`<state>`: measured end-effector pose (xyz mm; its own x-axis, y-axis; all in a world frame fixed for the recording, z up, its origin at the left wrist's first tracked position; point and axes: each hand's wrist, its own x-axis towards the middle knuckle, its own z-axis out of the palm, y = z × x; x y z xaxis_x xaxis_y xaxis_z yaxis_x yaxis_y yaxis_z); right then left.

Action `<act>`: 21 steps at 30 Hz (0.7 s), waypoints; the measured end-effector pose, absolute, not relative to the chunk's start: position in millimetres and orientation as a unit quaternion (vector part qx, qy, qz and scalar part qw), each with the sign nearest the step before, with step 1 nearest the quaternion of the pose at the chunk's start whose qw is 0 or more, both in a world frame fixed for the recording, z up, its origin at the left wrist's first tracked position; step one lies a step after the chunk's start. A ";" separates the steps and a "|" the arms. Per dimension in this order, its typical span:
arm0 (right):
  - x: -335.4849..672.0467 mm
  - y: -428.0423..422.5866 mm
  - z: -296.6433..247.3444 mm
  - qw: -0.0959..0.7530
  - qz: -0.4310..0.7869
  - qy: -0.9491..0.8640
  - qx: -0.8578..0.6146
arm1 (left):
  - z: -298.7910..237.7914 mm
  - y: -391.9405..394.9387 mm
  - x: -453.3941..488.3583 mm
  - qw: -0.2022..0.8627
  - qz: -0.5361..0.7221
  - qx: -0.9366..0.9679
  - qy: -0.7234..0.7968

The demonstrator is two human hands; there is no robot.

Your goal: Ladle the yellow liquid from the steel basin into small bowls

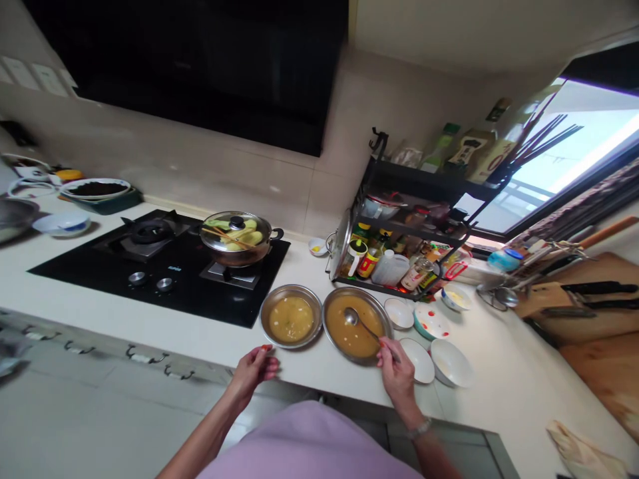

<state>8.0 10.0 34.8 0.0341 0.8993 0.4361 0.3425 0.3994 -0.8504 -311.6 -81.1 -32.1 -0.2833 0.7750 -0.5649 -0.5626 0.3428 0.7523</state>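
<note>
Two metal bowls of yellow-brown liquid sit side by side at the counter's front edge, the left bowl (291,316) and the right bowl (356,324). My right hand (395,369) is closed on the handle of a metal spoon (355,319) whose head rests in the right bowl. My left hand (254,370) is by the counter edge just below the left bowl, fingers curled, with something small and orange-red at the fingertips that I cannot make out.
A black gas hob (164,266) carries a lidded pot (238,237) of yellow-green pieces. Small white dishes (433,346) lie right of the bowls. A black rack (407,226) holds bottles and jars. Wooden boards and knives (594,299) are at far right; bowls at far left.
</note>
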 end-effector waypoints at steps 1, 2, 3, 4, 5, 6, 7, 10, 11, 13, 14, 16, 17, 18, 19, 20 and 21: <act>8.5 8.0 31.4 0.532 0.272 -0.633 -0.492 | -32.3 -80.5 -310.9 0.594 0.564 0.096 0.566; 8.1 6.3 28.7 0.536 0.286 -0.614 -0.504 | -32.2 -79.9 -310.2 0.596 0.561 0.099 0.565; 7.0 5.3 26.7 0.545 0.300 -0.587 -0.518 | -31.7 -79.2 -309.5 0.599 0.559 0.101 0.565; 5.6 5.0 25.6 0.557 0.315 -0.554 -0.532 | -31.0 -78.6 -308.9 0.601 0.556 0.104 0.565; 4.2 5.5 25.4 0.574 0.327 -0.515 -0.546 | -30.2 -77.9 -308.4 0.602 0.554 0.106 0.565; 2.9 6.6 25.9 0.593 0.338 -0.474 -0.557 | -29.3 -77.4 -308.0 0.603 0.551 0.107 0.566; 1.9 8.2 27.0 0.610 0.347 -0.434 -0.565 | -28.4 -76.9 -307.8 0.604 0.550 0.108 0.566; 0.8 12.7 32.1 0.644 0.369 -0.345 -0.574 | -26.1 -75.9 -308.0 0.606 0.549 0.112 0.564; 0.8 13.5 33.8 0.648 0.376 -0.329 -0.574 | -25.4 -75.4 -308.3 0.605 0.550 0.113 0.564; 0.5 13.4 36.9 0.652 0.386 -0.310 -0.573 | -24.0 -73.7 -309.0 0.601 0.553 0.113 0.566; 0.1 12.8 38.2 0.654 0.388 -0.305 -0.573 | -23.2 -72.4 -309.4 0.597 0.555 0.111 0.568; -1.0 11.1 41.2 0.659 0.386 -0.298 -0.572 | -21.5 -69.3 -310.3 0.592 0.556 0.108 0.573; -1.8 10.3 42.9 0.662 0.385 -0.297 -0.571 | -20.5 -67.6 -310.8 0.590 0.556 0.107 0.576; -2.7 9.5 45.1 0.665 0.384 -0.297 -0.567 | -19.6 -65.8 -311.3 0.588 0.556 0.107 0.578; -3.8 8.9 47.6 0.667 0.384 -0.299 -0.564 | -18.8 -64.1 -311.7 0.587 0.555 0.107 0.579; -5.1 8.4 50.4 0.669 0.384 -0.301 -0.561 | -18.3 -62.6 -312.1 0.587 0.554 0.108 0.580; -6.7 7.9 53.6 0.669 0.385 -0.304 -0.559 | -18.0 -61.2 -312.5 0.587 0.553 0.110 0.581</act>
